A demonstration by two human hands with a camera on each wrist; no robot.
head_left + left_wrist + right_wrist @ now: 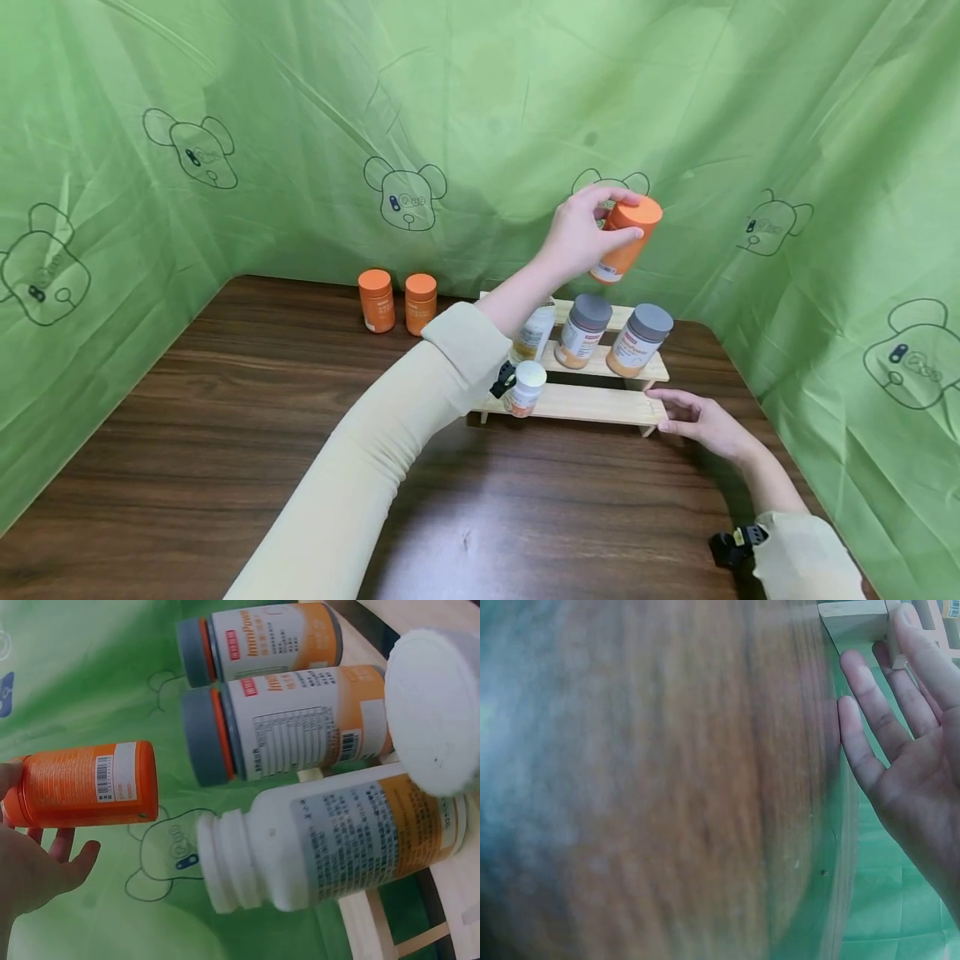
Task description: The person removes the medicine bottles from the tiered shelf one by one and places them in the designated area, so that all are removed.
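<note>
My left hand (pixel 588 229) grips an orange bottle (pixel 628 237) near its orange lid, holding it tilted in the air above the wooden tiered stand (pixel 600 403). In the left wrist view, fingers wrap the lid end of this orange bottle (pixel 90 784). My right hand (pixel 705 425) touches the right end of the stand's low front step; its fingers look fairly straight in the right wrist view. Two grey-lidded bottles (pixel 579 332) (pixel 640 340) and a white bottle (pixel 534 333), partly behind my left arm, stand on a higher step. A small white-capped bottle (pixel 527 387) occupies the front step.
Two more orange bottles (pixel 377 302) (pixel 421 304) stand at the back of the dark wooden table (pixel 247 400), left of the stand. Green cloth (pixel 487 108) with bear drawings hangs close behind the table and along both sides.
</note>
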